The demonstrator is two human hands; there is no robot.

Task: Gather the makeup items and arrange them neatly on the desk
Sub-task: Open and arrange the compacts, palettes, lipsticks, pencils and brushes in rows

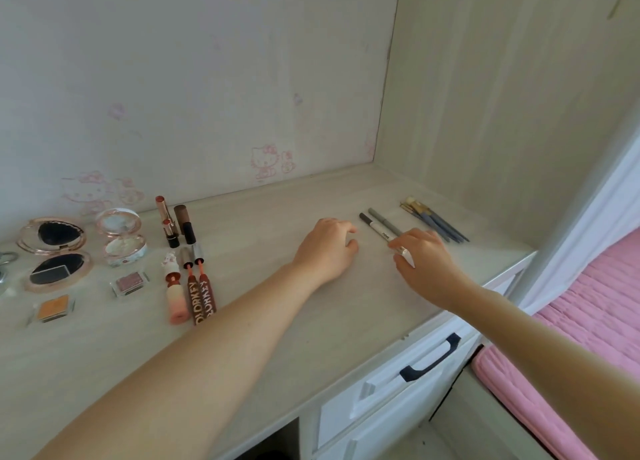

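- On the desk [277, 321], right of centre, the right hand [427, 269] pinches the near end of a white-barrelled pencil [375, 230], a grey pencil [384, 222] just beside it.
- The left hand [325, 248] rests nearby, fingers loosely curled, holding nothing.
- Brushes [436, 222] lie further right; lipsticks [169, 222], lip glosses [199, 293] and compacts [55, 251] sit at left.

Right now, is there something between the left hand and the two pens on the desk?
No. Only bare desk shows between the left hand and the two pens. The right hand already touches their near ends.
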